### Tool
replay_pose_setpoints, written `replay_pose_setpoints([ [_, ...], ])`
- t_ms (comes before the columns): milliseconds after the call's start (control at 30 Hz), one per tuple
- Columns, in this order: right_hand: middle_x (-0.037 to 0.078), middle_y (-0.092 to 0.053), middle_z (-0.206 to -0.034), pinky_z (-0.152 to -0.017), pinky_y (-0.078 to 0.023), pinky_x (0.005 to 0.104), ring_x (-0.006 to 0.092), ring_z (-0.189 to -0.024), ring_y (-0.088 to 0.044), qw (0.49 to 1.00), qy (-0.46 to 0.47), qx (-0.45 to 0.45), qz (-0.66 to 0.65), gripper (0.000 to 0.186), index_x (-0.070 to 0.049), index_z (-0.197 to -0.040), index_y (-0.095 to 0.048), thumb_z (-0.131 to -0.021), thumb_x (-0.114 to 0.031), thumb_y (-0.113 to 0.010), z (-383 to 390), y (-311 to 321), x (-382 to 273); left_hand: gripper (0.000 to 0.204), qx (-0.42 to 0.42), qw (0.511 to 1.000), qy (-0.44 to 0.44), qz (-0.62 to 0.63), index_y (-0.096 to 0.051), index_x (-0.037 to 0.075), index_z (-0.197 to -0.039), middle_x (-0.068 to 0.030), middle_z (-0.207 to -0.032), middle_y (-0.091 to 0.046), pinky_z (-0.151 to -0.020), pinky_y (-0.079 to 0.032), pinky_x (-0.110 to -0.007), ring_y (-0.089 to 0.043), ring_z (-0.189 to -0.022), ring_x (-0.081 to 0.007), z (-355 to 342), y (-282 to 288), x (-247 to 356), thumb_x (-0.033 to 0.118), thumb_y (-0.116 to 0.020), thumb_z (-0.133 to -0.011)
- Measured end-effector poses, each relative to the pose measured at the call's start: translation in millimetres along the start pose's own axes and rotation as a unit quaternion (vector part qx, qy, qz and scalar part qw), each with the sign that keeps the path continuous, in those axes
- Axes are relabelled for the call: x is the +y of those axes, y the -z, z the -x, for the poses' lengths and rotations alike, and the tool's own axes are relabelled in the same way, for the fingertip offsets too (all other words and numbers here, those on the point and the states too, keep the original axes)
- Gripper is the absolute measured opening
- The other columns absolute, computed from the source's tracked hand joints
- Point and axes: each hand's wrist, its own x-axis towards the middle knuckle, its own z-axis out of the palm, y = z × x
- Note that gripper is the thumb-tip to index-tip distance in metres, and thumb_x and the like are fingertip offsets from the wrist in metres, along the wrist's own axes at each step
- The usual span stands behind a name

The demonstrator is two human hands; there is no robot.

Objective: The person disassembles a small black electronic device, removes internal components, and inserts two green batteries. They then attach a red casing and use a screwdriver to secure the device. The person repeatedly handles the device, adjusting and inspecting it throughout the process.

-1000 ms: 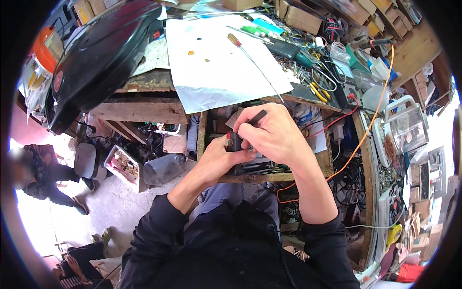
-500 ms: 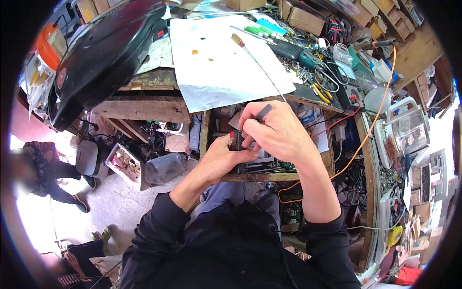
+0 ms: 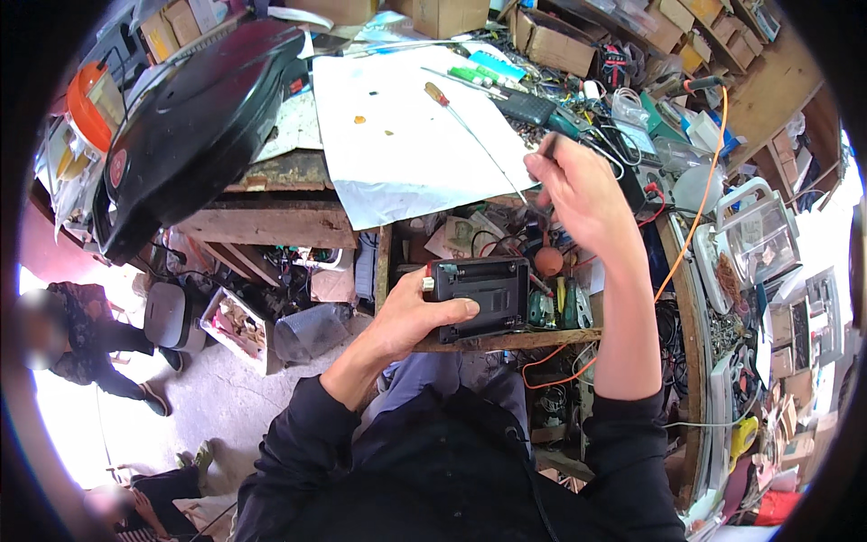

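Wood bench (image 3: 280, 224), v. cluttered, w/ white paper (image 3: 406, 135) spread on top, its near edge hanging over the front. Person in dark clothes (image 3: 99, 325) off to L of paper, lower down by the floor. Big blk shell (image 3: 199, 126), glossy, tilted, just L of paper. Open drawer (image 3: 560, 337), wood, full of odds & ends, below paper's near edge. Cardboard box (image 3: 551, 41) past paper's far R corner. Clear tub (image 3: 312, 336) on floor, below paper & to its L. Orange cable (image 3: 695, 244) runs down well R of paper.

R hand (image 3: 582, 185) up at paper's near R corner, fingers bent in, pinching a dark stick (image 3: 550, 143); blurred, so can't tell its full shape. L hand (image 3: 411, 312) below paper's near edge, gripping blk box (image 3: 492, 298) by its L end: thumb flat across the upper face, other fingers mostly hidden. Box is over the drawer, below paper, flat side up, w/ a red/white bit at the L end by the fingers.

Screwdriver (image 3: 436, 94), amber handle, long thin shaft, lies slantwise on paper's R half. Reddish ball (image 3: 548, 261) in drawer, below paper's near R corner. Amber chip (image 3: 359, 119) on paper, L of screwdriver.
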Motion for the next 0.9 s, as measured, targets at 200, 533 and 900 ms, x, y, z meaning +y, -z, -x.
replay_pose_setpoints([
  [200,0.024,-0.069,-0.085,-0.077,-0.052,0.0496,0.0429,-0.085,-0.067,0.978,-0.002,0.013,0.209,0.032,0.002,-0.088,-0.07,-0.091,-0.029,-0.072,-50.1,-1.2,41.2,0.048,0.0,1.0,-0.001,0.0,-0.065,-0.005,-0.124,-0.0056,-0.106,-0.071,-0.088,-0.053,-0.029,-0.064,-0.093,-0.0117,-3.5,-0.8,-0.7,0.013,-0.08,-0.082],
  [533,0.025,-0.072,-0.092,-0.078,-0.059,0.0489,0.0411,-0.089,-0.073,0.96,0.052,0.042,0.273,0.027,0.002,-0.092,-0.075,-0.091,-0.024,-0.07,-98.7,-54.7,22.9,0.043,0.039,0.999,-0.003,0.0,-0.066,-0.003,-0.118,-0.0029,-0.1,-0.069,-0.082,-0.052,-0.027,-0.061,-0.087,-0.0106,-0.5,-2.4,-0.2,0.014,-0.079,-0.081],
  [900,0.026,-0.072,-0.087,-0.074,-0.059,0.0535,0.0434,-0.084,-0.073,0.97,0.083,0.067,0.219,0.016,0.005,-0.092,-0.068,-0.091,-0.007,-0.057,-125.1,-86.5,6.6,0.043,0.03,0.999,-0.002,0.015,-0.065,-0.004,-0.121,-0.0059,-0.106,-0.07,-0.085,-0.053,-0.029,-0.063,-0.092,-0.0128,-4.0,-1.1,1.4,0.014,-0.078,-0.084],
])
